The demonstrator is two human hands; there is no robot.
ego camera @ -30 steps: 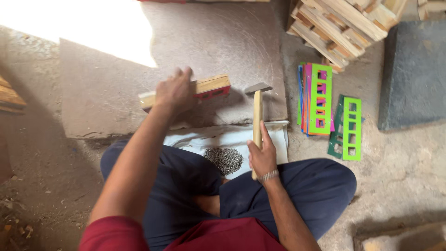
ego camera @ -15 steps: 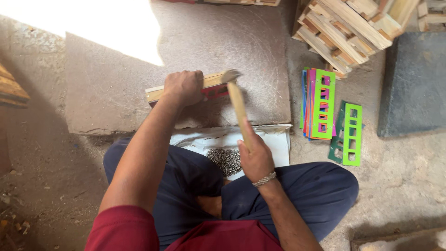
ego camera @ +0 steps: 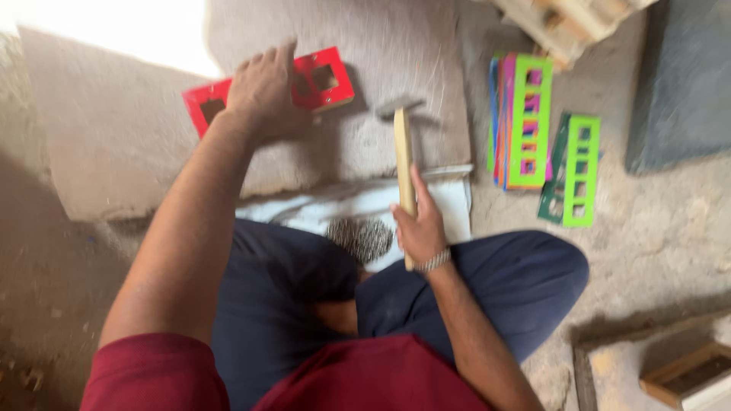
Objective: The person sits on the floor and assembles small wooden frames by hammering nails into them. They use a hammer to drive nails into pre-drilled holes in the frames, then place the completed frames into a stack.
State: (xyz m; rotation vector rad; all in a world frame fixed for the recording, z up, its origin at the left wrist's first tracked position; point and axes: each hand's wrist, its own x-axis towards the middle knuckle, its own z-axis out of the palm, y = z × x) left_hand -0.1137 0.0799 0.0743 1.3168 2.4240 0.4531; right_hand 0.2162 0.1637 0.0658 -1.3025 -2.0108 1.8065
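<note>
My left hand [ego camera: 263, 95] presses flat on a red painted wooden frame [ego camera: 324, 76] with square cut-outs, lying face up on a grey stone slab [ego camera: 396, 46]. In my right hand [ego camera: 419, 228] is the wooden handle of a hammer [ego camera: 403, 156], whose metal head rests low over the slab, to the right of the red frame. A pile of small dark nails [ego camera: 364, 237] lies on a white sheet [ego camera: 449, 202] in front of my crossed legs.
Stacked coloured frames, green on top [ego camera: 529, 118], lie right of the slab, with another green frame [ego camera: 579, 171] beside them. Bare wooden frames [ego camera: 563, 23] are piled at the top right. A dark slab [ego camera: 681, 76] lies at the far right, and a wooden box [ego camera: 685, 377] sits at the bottom right.
The frame stood on edge under my left hand while the hammer struck it. Now it lies flat with its red face up, and the hammer has dropped back toward the slab.
</note>
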